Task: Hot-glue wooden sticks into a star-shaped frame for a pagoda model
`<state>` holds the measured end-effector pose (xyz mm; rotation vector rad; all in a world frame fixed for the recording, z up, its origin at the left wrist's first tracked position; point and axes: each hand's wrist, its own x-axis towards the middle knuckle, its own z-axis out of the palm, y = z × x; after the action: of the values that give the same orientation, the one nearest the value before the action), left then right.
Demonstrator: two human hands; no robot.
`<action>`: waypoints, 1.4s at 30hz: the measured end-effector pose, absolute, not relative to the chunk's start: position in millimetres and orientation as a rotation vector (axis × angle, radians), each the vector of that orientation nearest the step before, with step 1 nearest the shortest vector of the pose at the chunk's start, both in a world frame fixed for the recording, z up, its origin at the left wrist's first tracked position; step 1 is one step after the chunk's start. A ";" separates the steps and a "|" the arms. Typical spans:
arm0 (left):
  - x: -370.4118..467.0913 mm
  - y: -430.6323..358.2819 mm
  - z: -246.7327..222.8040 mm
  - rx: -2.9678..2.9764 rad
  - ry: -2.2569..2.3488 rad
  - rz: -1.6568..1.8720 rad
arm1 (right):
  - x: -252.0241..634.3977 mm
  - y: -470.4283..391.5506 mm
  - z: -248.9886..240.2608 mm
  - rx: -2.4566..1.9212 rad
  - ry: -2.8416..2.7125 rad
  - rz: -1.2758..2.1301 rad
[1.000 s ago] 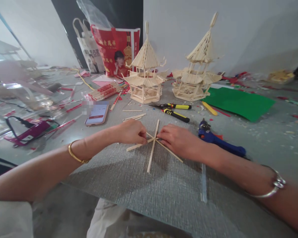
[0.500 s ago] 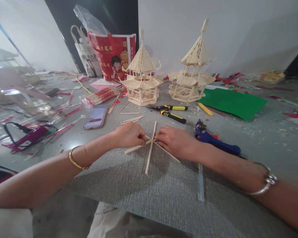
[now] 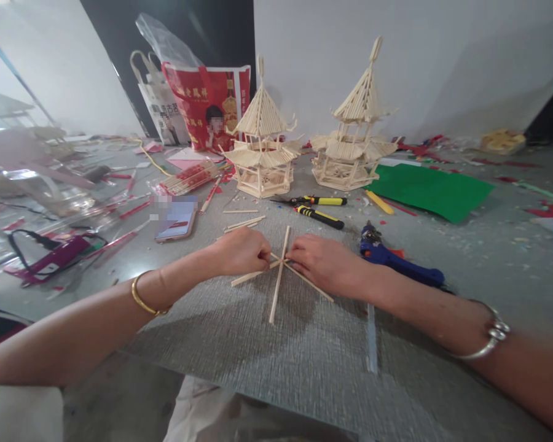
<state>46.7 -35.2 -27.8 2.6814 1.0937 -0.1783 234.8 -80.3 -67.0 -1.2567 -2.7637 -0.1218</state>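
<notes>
Thin wooden sticks (image 3: 276, 291) cross at one centre and lie flat on the grey textured table (image 3: 239, 344), like a star. My left hand (image 3: 243, 250) is closed above the left sticks, its fingers curled; what it pinches, if anything, is hidden. My right hand (image 3: 316, 261) has its fingertips pressed together at the crossing point, over the lower right stick, and they hide what lies beneath them. A few loose sticks (image 3: 244, 223) lie just behind my left hand.
Two wooden stick pagodas (image 3: 263, 147) stand behind. Black-yellow pliers (image 3: 320, 215), a blue cutter (image 3: 400, 264) and green paper (image 3: 435, 189) lie right of centre. A phone (image 3: 177, 218), a purple device (image 3: 50, 261) and a red bag (image 3: 198, 104) are left. A clear strip (image 3: 372, 337) lies near the front.
</notes>
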 end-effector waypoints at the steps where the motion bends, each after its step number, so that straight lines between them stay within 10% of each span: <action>1: 47.0 -35.5 -27.4 2.687 1.092 -0.180 | 234.6 -80.2 -66.8 -1.257 -2.764 -0.124; 42: 50.7 -40.6 -26.7 2.806 1.069 -0.207 | 235.7 -79.2 -71.4 -1.252 -2.780 -0.110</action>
<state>50.7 -40.6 -26.7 2.8060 1.0688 -0.2071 235.7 -79.2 -71.4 -1.2522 -2.7805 -0.1100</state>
